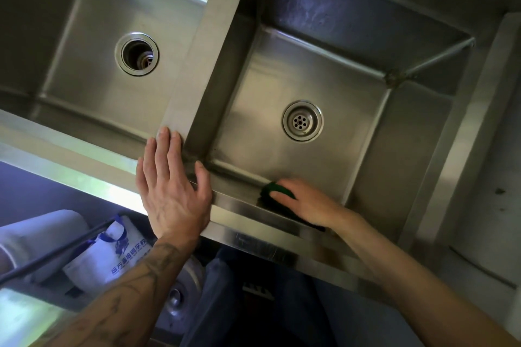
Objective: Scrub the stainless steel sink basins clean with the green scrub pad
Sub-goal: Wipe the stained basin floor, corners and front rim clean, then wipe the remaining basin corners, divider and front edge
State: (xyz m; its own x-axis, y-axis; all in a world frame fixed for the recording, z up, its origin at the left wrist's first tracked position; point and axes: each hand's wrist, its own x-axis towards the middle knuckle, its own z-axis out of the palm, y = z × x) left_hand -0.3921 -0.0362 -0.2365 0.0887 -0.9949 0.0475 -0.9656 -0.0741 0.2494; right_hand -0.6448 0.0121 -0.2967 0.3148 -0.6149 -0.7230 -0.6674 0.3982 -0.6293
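Two stainless steel basins lie below me, the left basin (93, 87) with an open drain hole (137, 54) and the right basin (324, 70) with a strainer drain (302, 120). My right hand (306, 201) presses the green scrub pad (272, 191) against the near wall of the right basin, fingers lying over the pad. Most of the pad is hidden under the hand. My left hand (172, 186) rests flat, fingers straight, on the front rim where the divider (194, 65) meets it.
A steel counter (485, 149) runs along the right side of the sink. Below the front rim (84, 166), at the lower left, sit a white printed bag (112, 251) and a dark rod (53, 253). A stained wall lies beyond the basins.
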